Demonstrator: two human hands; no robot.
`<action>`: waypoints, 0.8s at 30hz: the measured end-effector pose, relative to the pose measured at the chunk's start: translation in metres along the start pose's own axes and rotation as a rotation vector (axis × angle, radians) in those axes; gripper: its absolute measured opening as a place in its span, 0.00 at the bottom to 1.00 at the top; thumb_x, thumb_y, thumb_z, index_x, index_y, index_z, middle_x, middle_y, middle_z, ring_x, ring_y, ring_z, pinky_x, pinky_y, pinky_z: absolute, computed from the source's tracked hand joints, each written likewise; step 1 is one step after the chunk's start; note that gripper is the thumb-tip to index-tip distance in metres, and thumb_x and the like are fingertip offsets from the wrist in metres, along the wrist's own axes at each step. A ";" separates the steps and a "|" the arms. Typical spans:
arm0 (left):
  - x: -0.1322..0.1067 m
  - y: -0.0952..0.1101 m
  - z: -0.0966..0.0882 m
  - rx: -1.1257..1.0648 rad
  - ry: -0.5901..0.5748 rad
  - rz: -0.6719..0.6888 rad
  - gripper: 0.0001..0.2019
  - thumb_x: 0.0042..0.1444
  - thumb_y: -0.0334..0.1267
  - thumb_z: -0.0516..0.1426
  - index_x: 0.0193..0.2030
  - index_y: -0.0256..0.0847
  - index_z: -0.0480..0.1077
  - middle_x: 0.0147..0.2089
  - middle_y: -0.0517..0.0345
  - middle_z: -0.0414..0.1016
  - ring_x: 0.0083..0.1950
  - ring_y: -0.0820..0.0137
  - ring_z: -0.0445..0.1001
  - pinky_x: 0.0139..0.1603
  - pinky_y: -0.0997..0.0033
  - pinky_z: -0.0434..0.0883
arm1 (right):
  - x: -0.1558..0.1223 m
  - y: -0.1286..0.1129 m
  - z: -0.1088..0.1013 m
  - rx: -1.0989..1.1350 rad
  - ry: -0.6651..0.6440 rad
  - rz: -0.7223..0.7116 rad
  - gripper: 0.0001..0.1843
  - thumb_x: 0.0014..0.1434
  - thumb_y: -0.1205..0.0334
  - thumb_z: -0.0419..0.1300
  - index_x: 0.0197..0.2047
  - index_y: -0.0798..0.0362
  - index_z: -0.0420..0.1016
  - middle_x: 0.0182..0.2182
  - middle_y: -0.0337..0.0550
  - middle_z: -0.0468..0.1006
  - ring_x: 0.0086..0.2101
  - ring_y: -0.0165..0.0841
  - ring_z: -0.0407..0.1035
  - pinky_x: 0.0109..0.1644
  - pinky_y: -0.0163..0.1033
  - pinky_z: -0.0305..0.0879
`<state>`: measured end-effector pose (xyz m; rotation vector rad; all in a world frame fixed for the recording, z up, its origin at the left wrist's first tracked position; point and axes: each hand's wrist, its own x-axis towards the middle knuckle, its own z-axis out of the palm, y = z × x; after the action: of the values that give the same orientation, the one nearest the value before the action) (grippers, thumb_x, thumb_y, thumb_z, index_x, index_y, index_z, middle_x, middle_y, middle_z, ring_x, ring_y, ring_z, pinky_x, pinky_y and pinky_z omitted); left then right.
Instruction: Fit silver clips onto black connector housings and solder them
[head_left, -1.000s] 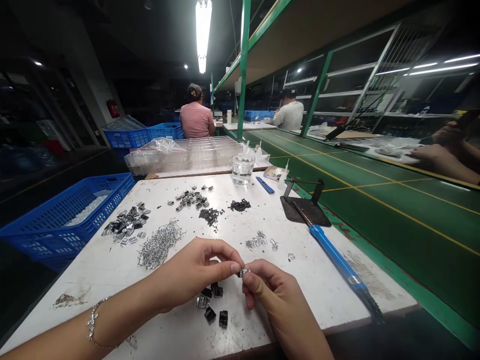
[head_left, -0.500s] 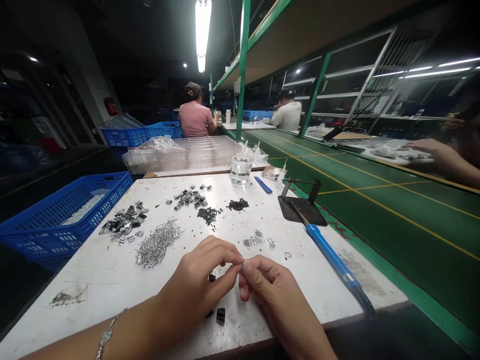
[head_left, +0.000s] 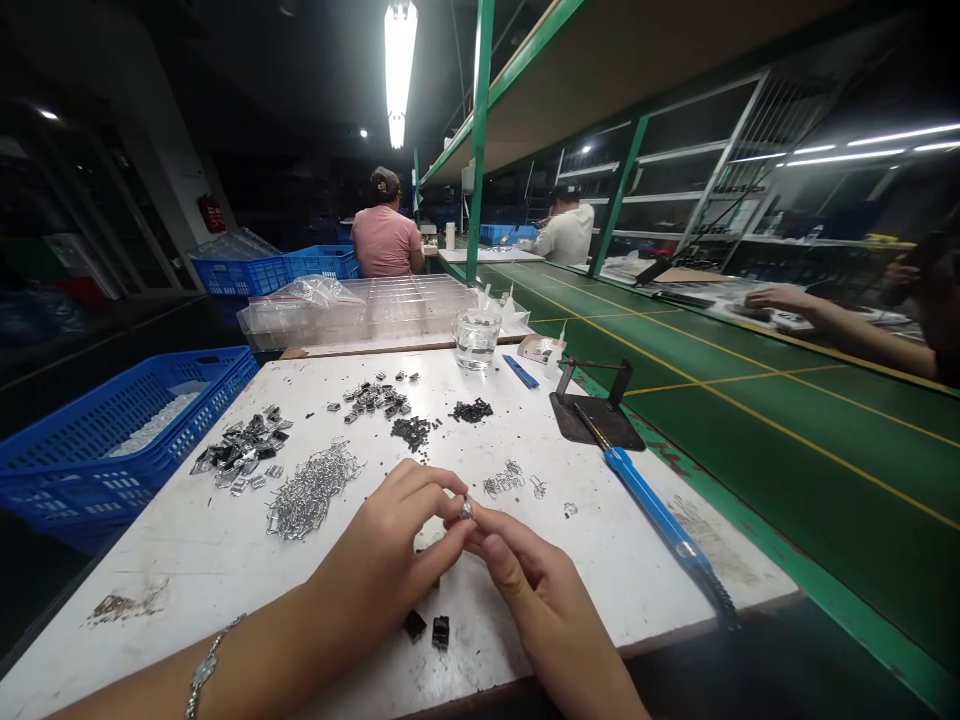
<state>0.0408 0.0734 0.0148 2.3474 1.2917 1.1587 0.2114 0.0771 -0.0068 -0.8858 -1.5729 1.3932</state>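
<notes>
Above the white table (head_left: 187, 545), my left hand (head_left: 390, 560) and my right hand (head_left: 525, 590) meet fingertip to fingertip. Both pinch one small shiny metal part (head_left: 466, 509) between them. Black plastic pieces (head_left: 427, 628) lie on the table just below my hands. A heap of thin metal clips (head_left: 311, 490) sits left of my left hand. A smaller scatter of wire springs (head_left: 510, 480) lies beyond my right hand.
A blue-handled soldering iron (head_left: 652, 510) rests on a black stand (head_left: 596, 415) at the right. Piles of metal and black parts (head_left: 240, 455), a glass (head_left: 476, 338), clear trays (head_left: 360, 305) and a blue crate (head_left: 112, 440) surround the work area. Other people sit farther back and at the right.
My hands have shifted slightly left and forward while still pinching the small part. The view has tilted a little. A co-worker's arm at the right has stretched out over the far bench.
</notes>
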 end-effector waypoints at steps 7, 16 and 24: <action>0.000 -0.006 -0.009 -0.061 -0.034 -0.130 0.05 0.55 0.31 0.57 0.29 0.42 0.67 0.41 0.57 0.77 0.43 0.65 0.73 0.46 0.63 0.69 | -0.004 0.005 -0.012 -0.525 -0.043 -0.231 0.22 0.64 0.55 0.56 0.60 0.48 0.66 0.56 0.45 0.71 0.56 0.38 0.65 0.59 0.41 0.61; 0.011 -0.029 -0.031 -0.678 -0.195 -0.906 0.10 0.49 0.45 0.64 0.26 0.40 0.74 0.48 0.49 0.77 0.53 0.58 0.72 0.54 0.61 0.68 | 0.003 -0.004 -0.187 -1.791 0.066 -0.472 0.21 0.65 0.66 0.47 0.60 0.47 0.66 0.44 0.50 0.76 0.39 0.42 0.69 0.39 0.45 0.62; 0.008 -0.052 -0.020 -1.048 -0.136 -0.996 0.08 0.50 0.37 0.65 0.33 0.34 0.78 0.42 0.50 0.79 0.42 0.70 0.74 0.52 0.71 0.70 | 0.010 0.004 -0.195 -1.585 -0.068 -0.643 0.19 0.60 0.73 0.47 0.41 0.46 0.77 0.35 0.45 0.78 0.29 0.37 0.70 0.35 0.42 0.64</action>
<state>-0.0033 0.1069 0.0056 0.8303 1.1189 0.9128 0.3864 0.1647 -0.0023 -0.9368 -2.5970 -0.5187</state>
